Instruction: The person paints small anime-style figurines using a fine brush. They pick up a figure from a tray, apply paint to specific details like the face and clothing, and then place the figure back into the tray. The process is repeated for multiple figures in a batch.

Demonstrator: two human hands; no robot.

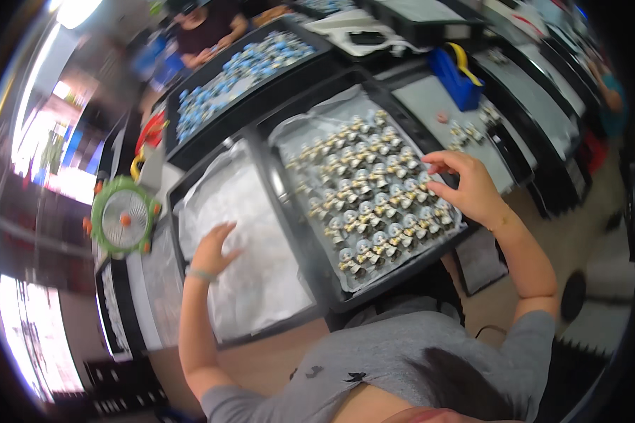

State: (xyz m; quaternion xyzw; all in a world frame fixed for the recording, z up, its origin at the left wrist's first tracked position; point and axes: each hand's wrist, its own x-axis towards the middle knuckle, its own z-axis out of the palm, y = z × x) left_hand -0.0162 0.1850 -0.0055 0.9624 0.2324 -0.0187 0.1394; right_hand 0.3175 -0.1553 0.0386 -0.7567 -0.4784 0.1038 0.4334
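Observation:
Rows of small figurines (379,212), pale and dark with yellow parts, stand in a black tray (346,304) lined with whitish sheeting. At this tray's right side is my right hand (469,186), its thumb and fingers curved but apart beside the end figurines. Nothing shows plainly between them. My left hand (215,252) hovers over the neighbouring tray (310,315), fingers spread and holding nothing. White sheeting (261,264) lines that tray, with no figurines visible on it.
Behind stands a black tray of many blue-and-white pieces (250,67); a person (208,32) works beyond it. A green fan (124,217) is at left. A blue holder with a yellow band (455,76) and loose figurines (466,132) lie to the right.

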